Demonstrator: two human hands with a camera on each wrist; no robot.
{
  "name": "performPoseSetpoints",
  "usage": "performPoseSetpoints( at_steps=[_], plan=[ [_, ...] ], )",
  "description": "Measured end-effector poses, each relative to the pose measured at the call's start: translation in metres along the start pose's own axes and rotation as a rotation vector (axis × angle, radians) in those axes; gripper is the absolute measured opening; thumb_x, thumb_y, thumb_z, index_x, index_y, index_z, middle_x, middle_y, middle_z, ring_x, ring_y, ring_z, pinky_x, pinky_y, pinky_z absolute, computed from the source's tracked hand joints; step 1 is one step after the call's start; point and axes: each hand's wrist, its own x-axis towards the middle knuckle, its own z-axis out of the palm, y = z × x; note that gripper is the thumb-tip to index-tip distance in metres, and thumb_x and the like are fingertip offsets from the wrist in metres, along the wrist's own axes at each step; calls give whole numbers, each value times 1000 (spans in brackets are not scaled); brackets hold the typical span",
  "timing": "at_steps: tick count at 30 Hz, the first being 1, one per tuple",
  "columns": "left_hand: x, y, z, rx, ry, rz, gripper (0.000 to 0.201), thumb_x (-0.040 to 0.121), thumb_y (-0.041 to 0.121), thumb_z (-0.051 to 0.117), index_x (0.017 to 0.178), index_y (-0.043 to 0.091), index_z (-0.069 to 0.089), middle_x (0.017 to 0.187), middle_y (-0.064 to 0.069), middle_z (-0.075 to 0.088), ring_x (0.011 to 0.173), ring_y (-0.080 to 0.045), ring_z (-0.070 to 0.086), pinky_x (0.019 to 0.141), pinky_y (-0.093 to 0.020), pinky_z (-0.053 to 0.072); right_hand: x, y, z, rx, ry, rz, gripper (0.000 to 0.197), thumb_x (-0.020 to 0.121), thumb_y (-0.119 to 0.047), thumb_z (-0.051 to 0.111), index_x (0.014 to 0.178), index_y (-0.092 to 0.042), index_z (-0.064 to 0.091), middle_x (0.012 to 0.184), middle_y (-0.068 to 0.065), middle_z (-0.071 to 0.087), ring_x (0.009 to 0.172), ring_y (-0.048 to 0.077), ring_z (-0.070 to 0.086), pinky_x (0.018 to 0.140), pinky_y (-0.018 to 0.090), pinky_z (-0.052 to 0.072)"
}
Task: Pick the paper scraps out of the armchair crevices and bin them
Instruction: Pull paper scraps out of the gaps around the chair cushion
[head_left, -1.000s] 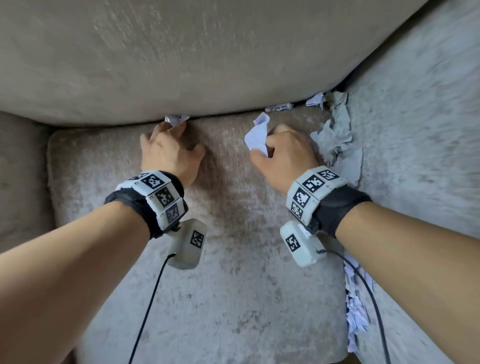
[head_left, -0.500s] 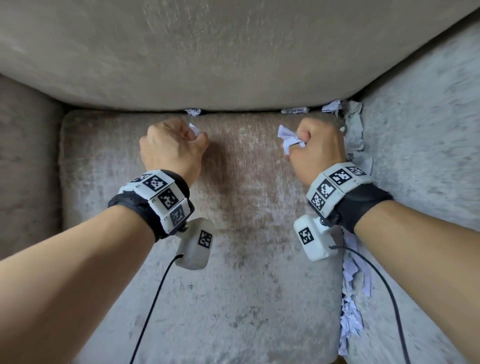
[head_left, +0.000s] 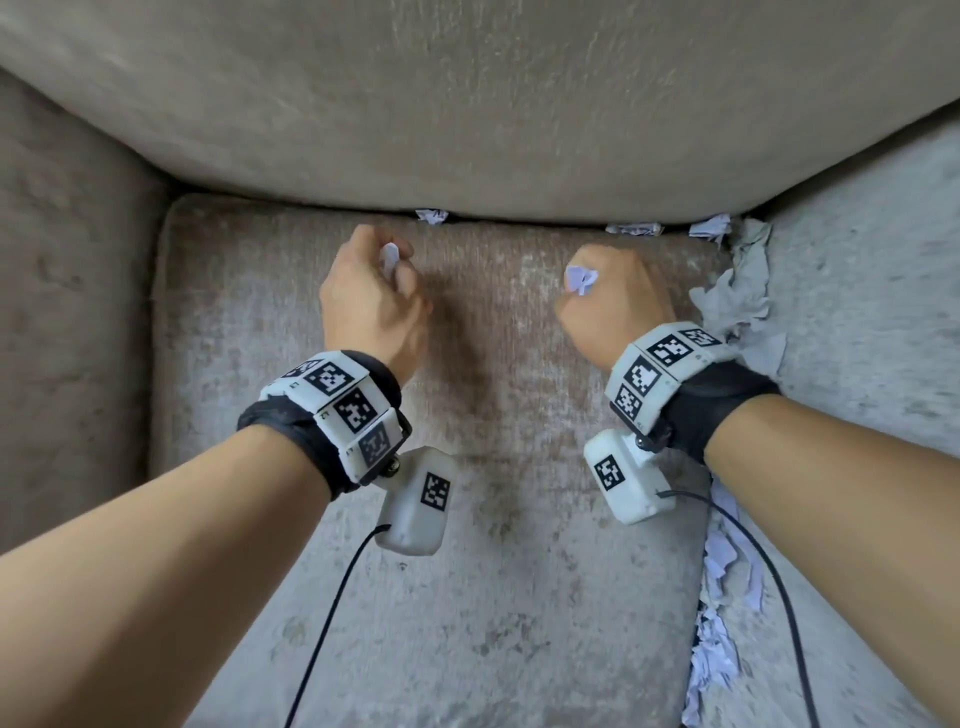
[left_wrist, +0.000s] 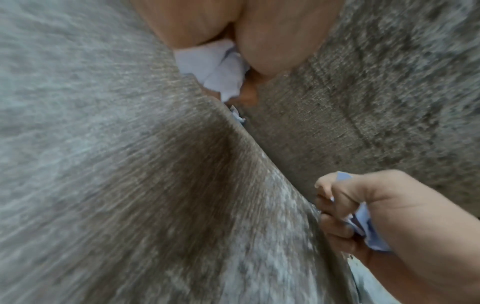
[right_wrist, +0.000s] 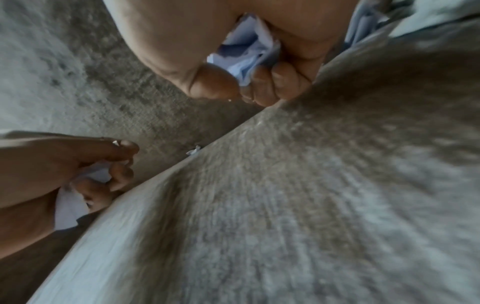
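My left hand (head_left: 371, 291) is a fist over the beige seat cushion (head_left: 467, 571), curled round a white paper scrap (head_left: 389, 259) (left_wrist: 215, 67). My right hand (head_left: 613, 301) is likewise clenched on a crumpled white scrap (head_left: 581, 279) (right_wrist: 246, 53). Both fists hover a little in front of the back crevice. More scraps sit in that crevice: one (head_left: 431, 215) in the middle, two (head_left: 634, 228) (head_left: 709, 227) toward the right corner. Torn paper (head_left: 737, 291) fills the right-side crevice, with further shreds (head_left: 722, 613) lower down. No bin is in view.
The back cushion (head_left: 467, 104) rises behind the seat. The left armrest (head_left: 67, 312) and right armrest (head_left: 872, 312) wall in the seat. Black cables (head_left: 332, 613) hang from the wrist cameras over the cushion.
Both hands have pulled back from the back crevice with their scraps and closed into fists. The right hand's scrap is now crumpled inside the fist.
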Motion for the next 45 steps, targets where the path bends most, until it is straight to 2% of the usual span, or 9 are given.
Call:
performPoseSetpoints(
  at_steps=[6,10,15,20,26,32,38,42,45],
  plan=[
    [-4,-17,-23,-88,55,-100,23,92,20,36,92,28,58,79,3,65,68,-27,63,64,-45,56,14,-60,35,-71,-81,-12,60,84,-45,57,43,-10,28,42,3,28,49,25,32,52,33,24],
    [-6,-39,-40,-82,81,-146,23,94,21,40,91,27,62,82,6,67,82,-22,64,79,-41,54,34,-90,60,-41,36,67,43,83,-37,53,54,-7,44,62,8,48,71,33,44,63,29,32],
    [-8,-58,-52,-113,72,-217,21,94,24,46,85,25,65,74,7,66,75,-18,62,72,-34,51,51,-104,82,-11,188,163,34,80,-42,59,82,-9,67,96,7,67,98,34,60,67,28,37],
    [-10,-65,-59,-146,66,-224,22,94,22,48,80,26,64,65,10,63,65,-10,56,65,-27,43,53,-112,89,142,279,330,29,70,-45,67,71,-16,65,85,-2,72,81,28,66,61,25,40],
    [-7,-72,-65,-136,100,-225,24,92,23,49,74,30,62,65,10,64,67,-8,59,66,-25,44,55,-115,88,130,307,386,36,69,-49,67,90,-20,66,98,-3,70,95,25,65,67,24,38],
    [-12,-75,-68,-79,83,-206,22,93,27,50,75,33,61,73,9,67,81,-16,64,78,-35,52,58,-108,91,84,285,281,35,72,-49,67,70,-16,58,88,-3,70,88,27,63,64,24,37],
    [-18,-66,-70,-60,72,-197,20,90,26,47,80,29,64,75,9,68,85,-17,66,83,-39,54,44,-100,80,91,275,172,54,79,-42,66,51,-10,32,49,3,31,47,18,29,41,28,17],
    [-19,-43,-63,-13,35,-147,21,90,28,46,84,28,66,80,9,70,89,-17,66,85,-39,54,29,-88,61,27,233,60,44,81,-37,56,56,-7,37,54,5,42,61,30,45,49,29,24],
    [-19,-18,-47,33,-27,-114,20,90,30,48,87,26,68,90,6,72,92,-20,66,84,-39,55,17,-69,38,-11,193,63,40,80,-30,53,53,-9,32,52,7,33,54,29,35,49,31,20]
  ],
)
